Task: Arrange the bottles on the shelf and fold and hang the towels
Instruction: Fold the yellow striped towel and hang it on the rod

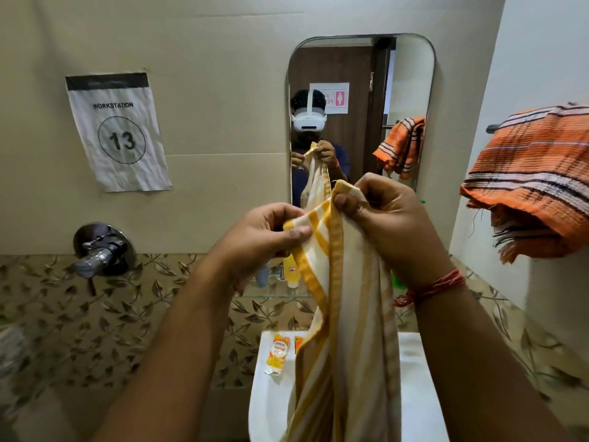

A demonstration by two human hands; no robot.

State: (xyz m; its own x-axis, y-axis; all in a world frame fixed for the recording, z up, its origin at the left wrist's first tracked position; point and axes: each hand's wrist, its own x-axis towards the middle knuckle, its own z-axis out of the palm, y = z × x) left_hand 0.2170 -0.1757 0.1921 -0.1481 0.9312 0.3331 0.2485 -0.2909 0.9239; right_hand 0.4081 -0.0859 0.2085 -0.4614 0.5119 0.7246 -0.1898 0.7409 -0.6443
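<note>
A white towel with yellow stripes [347,314] hangs in front of me over the sink. My left hand [264,237] pinches its top edge on the left. My right hand [389,224] grips a top corner a little higher, close beside the left. An orange striped towel [535,180] hangs folded over a rail on the right wall. On the glass shelf [274,293] below the mirror stand a yellow bottle [291,269] and a pale bottle [263,274], both partly hidden by my left hand and the towel.
A white sink [271,403] lies below, with an orange sachet [278,354] on its rim. A mirror [360,100] hangs straight ahead. A chrome tap valve [100,250] juts from the left wall, under a paper sign [118,132] reading workstation 13.
</note>
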